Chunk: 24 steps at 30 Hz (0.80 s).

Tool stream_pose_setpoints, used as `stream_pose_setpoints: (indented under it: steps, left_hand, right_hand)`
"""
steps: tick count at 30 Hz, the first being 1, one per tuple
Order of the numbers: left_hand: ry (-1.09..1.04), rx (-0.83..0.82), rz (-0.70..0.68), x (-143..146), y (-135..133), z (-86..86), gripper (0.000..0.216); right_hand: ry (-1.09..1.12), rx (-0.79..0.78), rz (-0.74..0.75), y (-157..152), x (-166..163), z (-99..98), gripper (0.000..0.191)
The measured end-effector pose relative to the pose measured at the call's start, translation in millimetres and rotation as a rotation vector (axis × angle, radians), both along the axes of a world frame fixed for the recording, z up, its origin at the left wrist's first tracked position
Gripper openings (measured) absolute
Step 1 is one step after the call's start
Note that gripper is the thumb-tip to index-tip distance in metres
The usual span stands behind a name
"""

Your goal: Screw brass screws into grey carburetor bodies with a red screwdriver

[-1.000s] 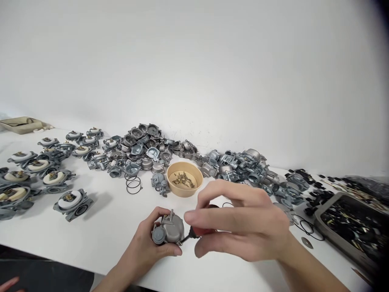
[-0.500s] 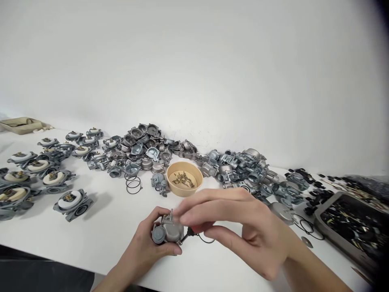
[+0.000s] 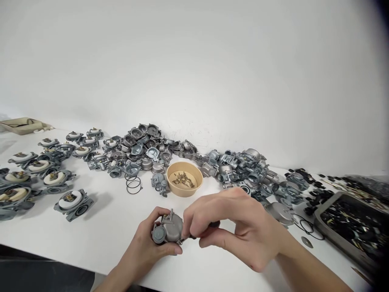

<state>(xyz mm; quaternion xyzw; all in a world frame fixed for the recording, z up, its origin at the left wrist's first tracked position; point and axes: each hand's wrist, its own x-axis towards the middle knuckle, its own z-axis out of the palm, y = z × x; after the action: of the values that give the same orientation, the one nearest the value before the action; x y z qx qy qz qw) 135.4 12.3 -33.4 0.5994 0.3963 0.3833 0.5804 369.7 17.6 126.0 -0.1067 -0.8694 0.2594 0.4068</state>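
A grey metal carburetor is gripped in my left hand, its round cap facing me and fingers wrapped behind it. My right hand closes round the handle of a screwdriver; only the dark handle end and a bit near the tip show. The screwdriver's tip meets the lower right edge of the carburetor, where the contact is partly covered by my fingers. Just beyond the hands stands a tan round bowl holding small brass screws. Beside it sits another small carburetor.
Piled carburetor bowls and bodies line the wall. At left, several carburetors with white floats stand in rows. Black rubber rings lie mid-table. On the right is a grey tray of small dark parts, with a metal disc nearby.
My right hand's fingers have curled down round the screwdriver handle, having been stretched out over it before. My left hand and the carburetor have stayed in place.
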Motion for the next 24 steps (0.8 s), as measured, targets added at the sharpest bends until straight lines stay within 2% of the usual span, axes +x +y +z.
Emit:
stream_pose_setpoints:
  steps: [6,11,13,17,24]
  left_hand:
    - [0.074,0.061,0.054,4.0,-5.2,2.0,0.064]
    - [0.088,0.059,0.053,3.1,-5.6,-1.8,0.062]
    - [0.1,0.023,0.033,0.3,-5.2,-2.0,0.069]
    - [0.056,-0.069,-0.085,-8.6,-6.3,-1.5,0.079]
    - [-0.022,-0.062,-0.154,-15.7,-5.0,-3.3,0.085]
  right_hand:
    - [-0.009,0.026,-0.08,-7.4,-3.0,-4.7,0.022]
    - [-0.023,0.023,-0.118,-5.6,1.7,-0.5,0.025]
    - [-0.046,0.017,-0.12,-0.4,6.6,2.7,0.024]
    - [-0.121,-0.051,-0.086,10.4,16.3,5.3,0.036]
    - [-0.097,-0.131,-0.024,18.9,19.9,0.8,0.041]
